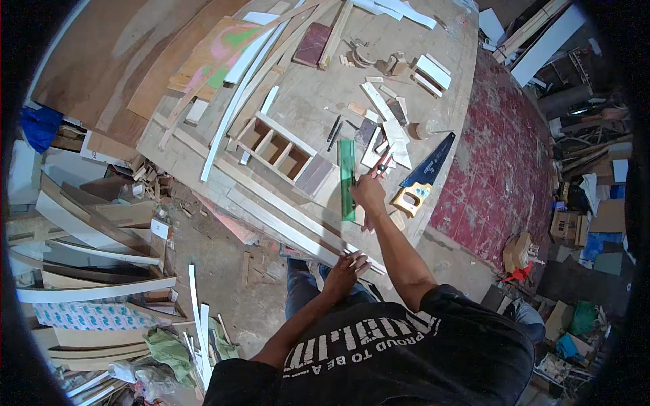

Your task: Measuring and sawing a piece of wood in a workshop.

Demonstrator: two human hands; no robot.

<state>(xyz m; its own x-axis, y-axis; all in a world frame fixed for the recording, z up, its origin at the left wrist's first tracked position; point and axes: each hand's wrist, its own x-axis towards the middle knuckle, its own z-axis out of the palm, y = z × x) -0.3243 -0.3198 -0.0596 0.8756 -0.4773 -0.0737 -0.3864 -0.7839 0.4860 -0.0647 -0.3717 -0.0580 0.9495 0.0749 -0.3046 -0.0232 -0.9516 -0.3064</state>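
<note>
My right hand holds a pencil with its tip beside a green ruler that lies on a pale wooden board on the workbench. My left hand rests on the near end of the same board at the bench edge, fingers curled on the wood. A handsaw with a dark blade and yellow handle lies just right of my right hand.
A small wooden frame with compartments sits left of the ruler. Offcuts, strips and two dark pencils litter the bench. Curved planks and scrap crowd the floor at left; a red patterned floor and cardboard boxes lie right.
</note>
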